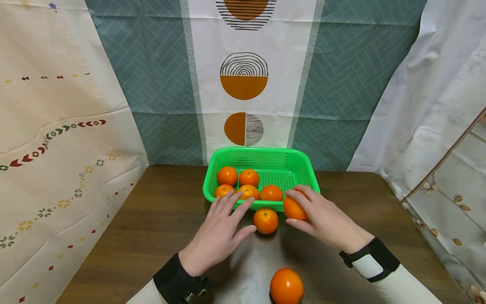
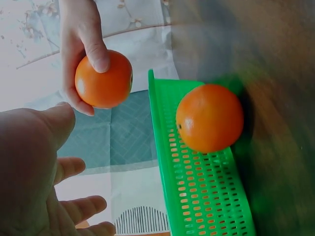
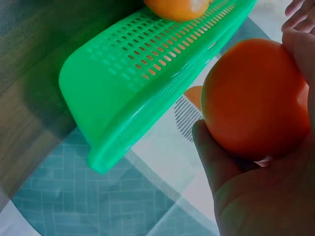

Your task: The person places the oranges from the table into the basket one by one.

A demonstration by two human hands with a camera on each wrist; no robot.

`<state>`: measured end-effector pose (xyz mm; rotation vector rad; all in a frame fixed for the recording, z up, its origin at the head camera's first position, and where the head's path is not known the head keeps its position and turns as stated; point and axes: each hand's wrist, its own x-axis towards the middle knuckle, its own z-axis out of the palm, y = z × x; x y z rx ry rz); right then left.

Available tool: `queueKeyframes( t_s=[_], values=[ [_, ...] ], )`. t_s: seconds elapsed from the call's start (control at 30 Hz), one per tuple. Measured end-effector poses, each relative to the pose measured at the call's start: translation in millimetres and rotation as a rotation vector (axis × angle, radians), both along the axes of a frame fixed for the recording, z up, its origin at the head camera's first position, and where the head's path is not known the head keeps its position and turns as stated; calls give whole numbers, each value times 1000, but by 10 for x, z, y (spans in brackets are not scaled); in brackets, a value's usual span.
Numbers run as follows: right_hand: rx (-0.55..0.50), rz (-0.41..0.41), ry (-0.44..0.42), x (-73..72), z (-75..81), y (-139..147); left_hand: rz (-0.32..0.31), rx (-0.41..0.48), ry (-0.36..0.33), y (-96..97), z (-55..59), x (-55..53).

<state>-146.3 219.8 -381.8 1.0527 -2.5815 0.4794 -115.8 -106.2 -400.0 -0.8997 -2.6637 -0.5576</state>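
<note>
My right hand (image 1: 328,217) grips an orange (image 1: 294,208) at the front right corner of the green plastic basket (image 1: 312,179). In the right wrist view the thumb and fingers curl round this orange (image 3: 253,101), which is above the basket's rim. My left hand (image 1: 216,238) is held over the table with its fingers spread, holding nothing; its fingertips overlap the basket's front rim in the head view. Between the two hands another orange (image 1: 265,221) sits on the table against the basket's front wall. Several oranges (image 1: 271,193) lie inside, at the left and front.
One more orange (image 1: 287,286) rests on the brown wooden table (image 1: 125,236) near its front edge. A patterned cloth (image 1: 248,50) hangs behind the basket, with light printed fabric (image 1: 57,177) along the left and a white floral cloth (image 1: 452,169) on the right.
</note>
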Motion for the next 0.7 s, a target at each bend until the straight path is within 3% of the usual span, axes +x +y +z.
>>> queueKeyframes(
  t_s=[0.17, 0.47, 0.7],
  values=[
    [9, -13, -4, -177, 27, -38, 18, 28, 12, -44, 2, -103],
    [31, -54, -56, -443, 81, -106, 91, 78, -38, -153, -20, -314],
    [47, -82, -109, -598, 73, -166, 104, 79, -41, -186, -42, -406]
  ],
)
